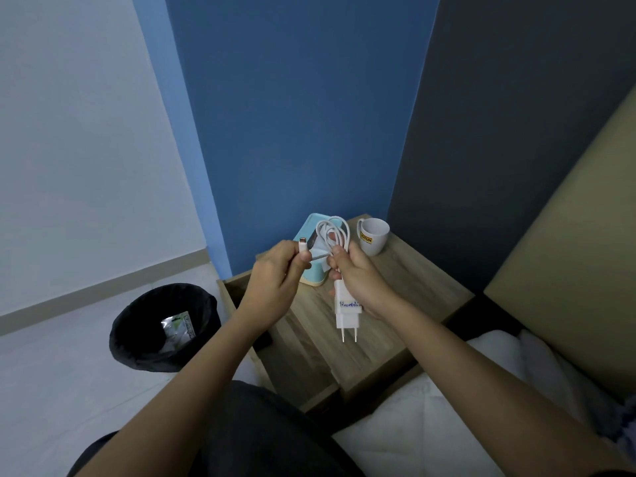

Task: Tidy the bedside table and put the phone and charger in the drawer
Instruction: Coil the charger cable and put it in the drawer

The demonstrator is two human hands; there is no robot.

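Observation:
My right hand [358, 280] grips a white charger [347, 313] above the wooden bedside table [406, 287], prongs pointing down toward me. Its white cable [334, 232] is looped in coils above that hand. My left hand [275, 280] pinches the cable's free plug end [303, 244], held upright. A drawer of the table [241, 294] stands open at the left, partly hidden behind my left wrist. No phone is recognisable in this view.
A light blue tissue box [309, 273] stands at the table's back left, a white mug [373, 235] at the back. A black-lined bin [165, 325] sits on the floor to the left. The bed [447, 425] and padded headboard [568, 287] lie right.

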